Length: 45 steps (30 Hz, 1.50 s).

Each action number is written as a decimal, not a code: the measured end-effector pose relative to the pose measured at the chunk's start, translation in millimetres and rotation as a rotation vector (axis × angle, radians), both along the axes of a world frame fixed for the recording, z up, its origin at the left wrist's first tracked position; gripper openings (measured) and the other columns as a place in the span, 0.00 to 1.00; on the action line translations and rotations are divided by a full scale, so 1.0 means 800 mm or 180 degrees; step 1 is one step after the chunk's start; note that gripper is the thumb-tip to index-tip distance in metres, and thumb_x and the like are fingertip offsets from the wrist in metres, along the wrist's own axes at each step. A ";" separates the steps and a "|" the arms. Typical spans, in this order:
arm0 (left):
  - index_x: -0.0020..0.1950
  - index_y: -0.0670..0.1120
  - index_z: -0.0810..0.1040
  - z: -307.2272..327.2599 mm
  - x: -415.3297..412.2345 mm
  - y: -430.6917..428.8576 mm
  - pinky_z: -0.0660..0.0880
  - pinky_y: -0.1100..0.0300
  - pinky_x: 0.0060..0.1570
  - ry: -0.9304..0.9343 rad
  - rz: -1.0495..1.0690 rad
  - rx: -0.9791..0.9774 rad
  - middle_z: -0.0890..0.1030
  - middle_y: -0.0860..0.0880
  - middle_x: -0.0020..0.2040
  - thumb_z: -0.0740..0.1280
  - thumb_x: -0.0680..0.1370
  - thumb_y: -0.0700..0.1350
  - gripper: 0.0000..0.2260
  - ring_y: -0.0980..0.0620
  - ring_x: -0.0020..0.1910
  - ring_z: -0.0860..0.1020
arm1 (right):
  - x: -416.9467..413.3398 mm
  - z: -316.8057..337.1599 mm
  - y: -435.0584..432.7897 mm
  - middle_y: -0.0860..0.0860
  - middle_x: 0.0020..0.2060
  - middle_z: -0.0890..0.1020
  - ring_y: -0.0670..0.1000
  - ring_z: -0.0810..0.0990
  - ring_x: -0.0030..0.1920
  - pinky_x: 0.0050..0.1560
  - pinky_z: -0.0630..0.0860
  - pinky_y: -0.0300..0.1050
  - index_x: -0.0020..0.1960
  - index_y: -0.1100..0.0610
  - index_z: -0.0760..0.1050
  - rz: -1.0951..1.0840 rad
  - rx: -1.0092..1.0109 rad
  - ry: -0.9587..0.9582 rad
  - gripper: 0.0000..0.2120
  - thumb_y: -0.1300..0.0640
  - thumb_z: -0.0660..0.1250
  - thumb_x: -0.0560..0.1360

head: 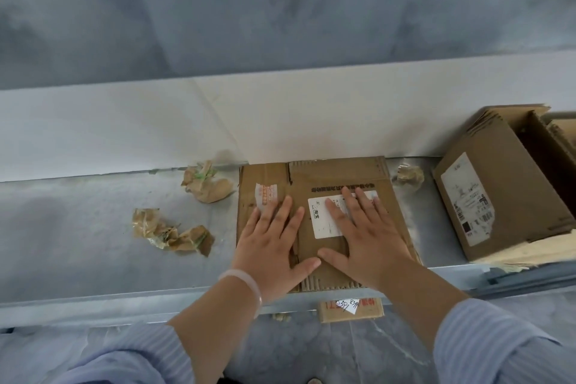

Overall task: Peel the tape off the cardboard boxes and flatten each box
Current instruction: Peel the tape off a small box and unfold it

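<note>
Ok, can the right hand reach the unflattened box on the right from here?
Probably yes. The right hand lies flat on the flattened box, and the unflattened box sits close to its right; only a tape wad lies between, further back.

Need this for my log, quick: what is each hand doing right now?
Left hand: open, fingers straight, pressing on the flattened brown cardboard box.
Right hand: open, fingers spread, pressing the same box over its white rectangular label.
</note>
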State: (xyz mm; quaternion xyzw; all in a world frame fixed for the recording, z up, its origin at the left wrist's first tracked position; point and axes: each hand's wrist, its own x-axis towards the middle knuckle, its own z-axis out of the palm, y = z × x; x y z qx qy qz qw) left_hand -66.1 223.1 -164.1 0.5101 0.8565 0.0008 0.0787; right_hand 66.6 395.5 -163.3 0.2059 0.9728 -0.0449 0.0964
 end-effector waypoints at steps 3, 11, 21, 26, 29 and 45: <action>0.77 0.56 0.34 0.000 0.001 0.006 0.33 0.48 0.74 0.0131 -0.0015 -0.0129 0.36 0.52 0.79 0.32 0.69 0.76 0.41 0.48 0.77 0.35 | -0.003 -0.001 -0.001 0.52 0.77 0.32 0.54 0.27 0.76 0.76 0.34 0.58 0.75 0.42 0.26 -0.0009 0.0034 -0.0047 0.44 0.21 0.30 0.66; 0.77 0.62 0.46 0.017 -0.053 0.037 0.48 0.43 0.73 0.0361 -0.0314 -0.0130 0.53 0.48 0.77 0.39 0.69 0.77 0.39 0.43 0.75 0.51 | -0.038 0.023 0.032 0.53 0.78 0.51 0.56 0.48 0.77 0.76 0.45 0.57 0.78 0.40 0.46 -0.0217 0.0100 0.0318 0.38 0.26 0.41 0.71; 0.74 0.64 0.31 -0.012 -0.063 0.046 0.34 0.40 0.72 0.0157 -0.0067 -0.0158 0.33 0.48 0.78 0.38 0.63 0.82 0.44 0.47 0.77 0.33 | -0.047 -0.002 0.043 0.49 0.79 0.39 0.51 0.34 0.78 0.76 0.34 0.57 0.78 0.40 0.38 -0.0258 0.0110 0.0190 0.42 0.24 0.39 0.69; 0.75 0.65 0.32 -0.005 -0.062 0.040 0.35 0.42 0.73 0.0174 -0.0037 -0.0052 0.35 0.50 0.79 0.38 0.66 0.80 0.41 0.48 0.77 0.35 | -0.031 0.004 0.059 0.45 0.78 0.36 0.44 0.29 0.75 0.70 0.24 0.45 0.78 0.39 0.37 -0.0069 -0.0224 0.0218 0.39 0.26 0.43 0.73; 0.77 0.61 0.37 -0.006 -0.054 0.027 0.38 0.47 0.76 0.0205 0.0109 0.0113 0.39 0.51 0.80 0.35 0.70 0.76 0.38 0.50 0.78 0.38 | -0.005 0.004 0.064 0.43 0.78 0.35 0.42 0.28 0.74 0.71 0.29 0.44 0.78 0.41 0.34 -0.0126 -0.0141 0.0201 0.37 0.28 0.40 0.75; 0.71 0.61 0.25 -0.008 -0.056 0.025 0.31 0.48 0.73 -0.0065 0.0073 -0.0497 0.26 0.51 0.75 0.39 0.63 0.81 0.46 0.51 0.73 0.26 | 0.000 0.004 0.063 0.45 0.74 0.27 0.42 0.19 0.68 0.70 0.28 0.46 0.77 0.43 0.29 -0.0189 -0.0201 -0.0029 0.49 0.19 0.34 0.63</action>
